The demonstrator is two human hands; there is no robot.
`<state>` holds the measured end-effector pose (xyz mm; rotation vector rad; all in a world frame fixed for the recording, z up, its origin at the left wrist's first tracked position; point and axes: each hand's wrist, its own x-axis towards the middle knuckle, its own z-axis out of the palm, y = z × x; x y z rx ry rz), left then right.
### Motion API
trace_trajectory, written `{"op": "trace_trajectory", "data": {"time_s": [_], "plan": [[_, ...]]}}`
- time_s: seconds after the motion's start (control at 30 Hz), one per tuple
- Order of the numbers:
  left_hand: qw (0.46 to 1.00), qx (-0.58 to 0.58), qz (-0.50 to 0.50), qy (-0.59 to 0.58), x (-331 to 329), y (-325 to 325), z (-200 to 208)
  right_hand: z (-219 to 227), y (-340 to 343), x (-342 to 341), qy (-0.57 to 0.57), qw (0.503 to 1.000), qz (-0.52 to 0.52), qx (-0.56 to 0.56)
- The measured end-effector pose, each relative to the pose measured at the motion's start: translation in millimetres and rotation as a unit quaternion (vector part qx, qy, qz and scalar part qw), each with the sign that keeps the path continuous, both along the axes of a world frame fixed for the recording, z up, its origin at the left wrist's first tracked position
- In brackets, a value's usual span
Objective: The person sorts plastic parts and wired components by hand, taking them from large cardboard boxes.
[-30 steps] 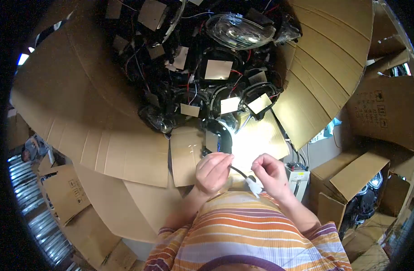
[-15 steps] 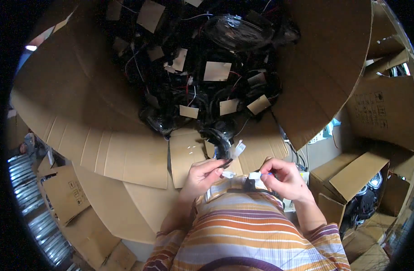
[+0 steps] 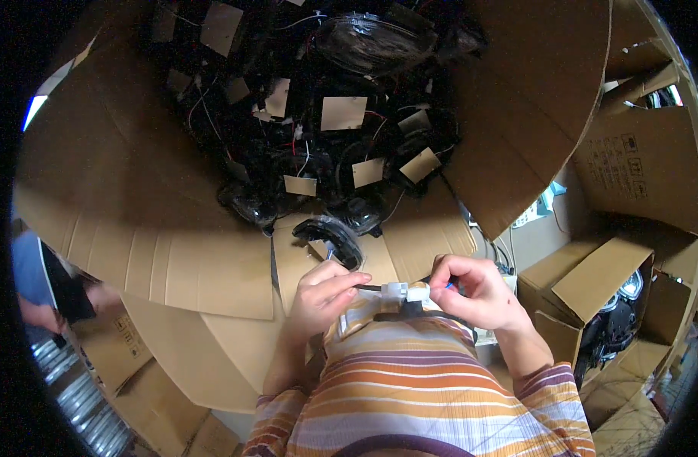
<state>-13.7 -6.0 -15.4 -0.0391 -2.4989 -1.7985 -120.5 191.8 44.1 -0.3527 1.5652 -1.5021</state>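
My left hand (image 3: 326, 298) pinches a dark cable that ends in a white wire connector (image 3: 394, 292). A second white wire connector (image 3: 418, 292) faces it end to end, pinched at its right side by the thumb and fingers of my right hand (image 3: 478, 295). The two connectors meet or nearly meet; I cannot tell whether they are joined. A bit of blue shows by my right fingers. Just beyond my left hand, a black lamp unit with a clear cover (image 3: 330, 240) lies on the cardboard flap.
A large cardboard box (image 3: 135, 175) ahead holds several black headlamps (image 3: 375, 42) with wires and cardboard tags. At right, an opened carton (image 3: 604, 282) contains more lamps. Another person's hand (image 3: 101, 297) shows at left, above shiny metal rollers (image 3: 75, 396).
The two white connectors have come together in front of me, and my left hand no longer covers its connector. The lamp unit now shows more fully. Another person has appeared at left.
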Motion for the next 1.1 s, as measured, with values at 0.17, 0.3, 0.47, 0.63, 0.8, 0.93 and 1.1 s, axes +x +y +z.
{"op": "trace_trajectory", "data": {"time_s": [0.17,0.3,0.47,0.63,0.8,0.93,1.1], "plan": [[0.999,-0.039,-0.026,-0.026,3.2,-6.8,2.3,1.5,4.4,-5.9,0.039,0.995,0.062,0.061],[0.997,-0.064,-0.051,0.000,-1.9,-4.6,3.2,0.9,3.9,-6.5,0.181,0.974,0.100,0.096],[0.997,-0.067,-0.027,0.011,3.0,-3.0,6.1,-4.1,2.6,-6.1,0.203,0.972,0.087,0.075],[0.974,-0.026,0.217,-0.054,35.4,-17.4,44.7,-10.3,19.8,-8.9,0.001,1.000,-0.025,0.002],[0.805,0.132,0.457,0.354,119.5,-79.3,134.5,-18.4,28.3,-4.2,-0.007,0.999,-0.022,0.023],[0.515,-0.399,0.686,0.324,200.3,-154.5,174.5,-25.2,17.6,5.2,-0.015,1.000,0.020,0.004],[0.613,-0.352,0.708,-0.001,262.1,-249.0,71.5,-25.7,9.9,13.7,-0.007,0.998,0.060,0.019]]}}
